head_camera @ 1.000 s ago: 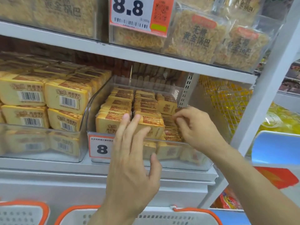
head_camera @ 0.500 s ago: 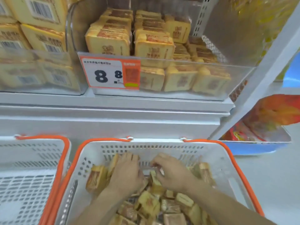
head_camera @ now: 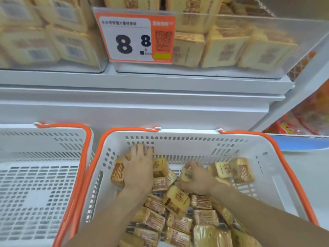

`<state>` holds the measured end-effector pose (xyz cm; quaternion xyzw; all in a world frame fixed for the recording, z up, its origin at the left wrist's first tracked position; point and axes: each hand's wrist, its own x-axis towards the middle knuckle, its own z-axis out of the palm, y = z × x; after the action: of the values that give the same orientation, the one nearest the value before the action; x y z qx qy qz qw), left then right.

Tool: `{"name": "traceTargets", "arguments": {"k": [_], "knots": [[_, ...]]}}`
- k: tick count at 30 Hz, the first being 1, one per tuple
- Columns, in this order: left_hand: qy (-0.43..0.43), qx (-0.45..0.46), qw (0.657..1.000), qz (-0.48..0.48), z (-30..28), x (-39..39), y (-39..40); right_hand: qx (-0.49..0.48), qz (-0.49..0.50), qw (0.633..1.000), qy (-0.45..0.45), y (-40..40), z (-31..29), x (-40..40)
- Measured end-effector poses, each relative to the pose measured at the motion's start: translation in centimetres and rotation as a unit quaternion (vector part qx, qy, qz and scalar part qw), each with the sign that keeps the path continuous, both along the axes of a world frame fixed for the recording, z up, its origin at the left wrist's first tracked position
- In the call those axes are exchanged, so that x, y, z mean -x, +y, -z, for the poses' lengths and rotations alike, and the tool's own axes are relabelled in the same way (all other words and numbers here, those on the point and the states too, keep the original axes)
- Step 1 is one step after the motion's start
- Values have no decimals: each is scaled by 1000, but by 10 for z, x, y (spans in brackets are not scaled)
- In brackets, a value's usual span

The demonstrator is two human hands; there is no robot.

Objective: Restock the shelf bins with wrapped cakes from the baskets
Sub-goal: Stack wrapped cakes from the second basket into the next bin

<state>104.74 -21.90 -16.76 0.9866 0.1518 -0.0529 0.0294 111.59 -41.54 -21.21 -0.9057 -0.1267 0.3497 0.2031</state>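
Orange-rimmed basket w/ wrapped cakes sitting at 6 o'clock below shelf bin; left hand pressing flat on cakes, fingers straight, right hand curling round one cake.

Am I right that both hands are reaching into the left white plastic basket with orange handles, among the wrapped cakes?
Not quite. The head view shows both hands, left hand and right hand, in the right white plastic basket with orange handles, among the wrapped cakes.
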Motion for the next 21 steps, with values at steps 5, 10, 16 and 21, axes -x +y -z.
{"name": "traceTargets", "arguments": {"k": [5,10,16,21], "knots": [[-38,80,996,-1,-8,-4,8,-116,128,985,-8,-4,-9,3],[-30,395,905,-157,-39,-21,9,-307,323,875,187,-9,-40,-6],[33,681,669,-297,-40,-30,4,-371,425,768,302,-12,-65,-13],[71,718,635,-276,-32,-25,2,-412,432,722,349,-17,-78,-19]]}}
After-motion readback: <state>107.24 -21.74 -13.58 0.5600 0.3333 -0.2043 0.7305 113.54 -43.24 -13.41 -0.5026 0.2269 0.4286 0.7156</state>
